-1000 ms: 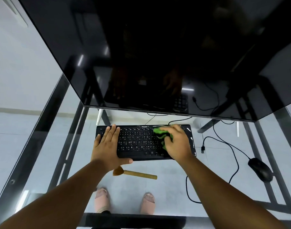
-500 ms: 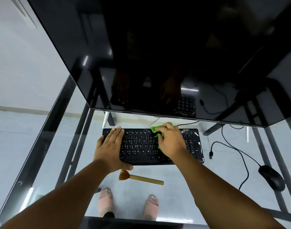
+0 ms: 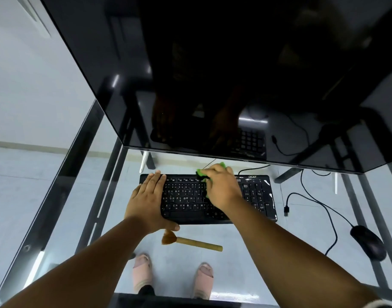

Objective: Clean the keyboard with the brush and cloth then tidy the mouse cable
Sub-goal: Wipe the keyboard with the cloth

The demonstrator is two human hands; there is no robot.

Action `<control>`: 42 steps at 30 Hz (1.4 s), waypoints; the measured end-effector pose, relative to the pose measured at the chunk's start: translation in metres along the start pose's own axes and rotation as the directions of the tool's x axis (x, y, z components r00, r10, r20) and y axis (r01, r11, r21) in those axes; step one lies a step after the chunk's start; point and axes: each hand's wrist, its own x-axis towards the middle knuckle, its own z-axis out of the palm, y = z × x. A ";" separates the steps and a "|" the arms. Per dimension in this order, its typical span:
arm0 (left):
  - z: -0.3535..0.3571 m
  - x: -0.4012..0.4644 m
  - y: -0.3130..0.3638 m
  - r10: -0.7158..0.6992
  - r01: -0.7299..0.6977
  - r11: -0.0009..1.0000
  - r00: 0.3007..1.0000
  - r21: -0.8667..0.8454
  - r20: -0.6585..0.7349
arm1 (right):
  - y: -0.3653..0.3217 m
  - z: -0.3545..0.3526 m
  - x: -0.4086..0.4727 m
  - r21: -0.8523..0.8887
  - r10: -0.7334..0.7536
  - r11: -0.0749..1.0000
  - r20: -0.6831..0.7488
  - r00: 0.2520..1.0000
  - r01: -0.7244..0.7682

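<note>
Your left hand (image 3: 149, 200) lies flat, fingers spread, on the left end of the keyboard (image 3: 256, 196), likely pinning it so it won't slide on the glass worktop (image 3: 246, 236). Your right hand (image 3: 221, 188) is closed around the green cloth (image 3: 200, 174), pressing it onto the upper key rows. The brush (image 3: 190, 240) lies just before the keyboard, within reach. The mouse (image 3: 368, 242) and its loose cable (image 3: 324, 210) wait at the right.

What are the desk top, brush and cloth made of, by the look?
Desk top: clear glass, glossy; feet and floor show through it, on a dark, probably metal frame.
Brush: handle looks like plain wood or bamboo, matte tan; brown bristles, fibre unclear.
Cloth: soft green fabric, bunched under the right hand, possibly microfibre.
</note>
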 end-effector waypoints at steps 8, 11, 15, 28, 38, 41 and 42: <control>-0.002 0.001 -0.001 0.004 -0.004 1.000 1.000 -0.013 0.000 | 0.009 -0.004 0.005 -0.019 0.044 0.999 -0.015 0.999 -0.045; -0.002 0.001 -0.001 0.002 -0.002 1.000 1.000 -0.009 -0.002 | -0.005 0.003 0.003 0.011 -0.047 0.999 0.043 0.998 0.046; -0.002 0.000 0.000 -0.002 0.002 1.000 1.000 -0.019 0.002 | 0.007 0.000 -0.004 0.024 -0.082 0.996 0.029 0.996 0.081; 0.000 0.000 -0.002 0.009 -0.009 1.000 1.000 -0.006 0.015 | 0.004 0.004 0.002 -0.036 -0.038 0.999 0.032 0.999 0.039; 0.002 0.001 -0.002 0.011 -0.012 1.000 1.000 0.012 0.020 | 0.013 0.005 -0.008 -0.053 -0.036 0.998 0.000 0.999 0.036; 0.002 0.000 0.000 0.005 -0.005 1.000 1.000 0.028 0.021 | 0.010 0.006 -0.010 -0.082 -0.034 0.996 0.028 0.999 0.036; 0.002 0.000 0.000 0.001 -0.002 0.999 1.000 0.032 0.024 | 0.008 0.006 -0.011 -0.082 -0.086 0.993 0.059 0.995 0.090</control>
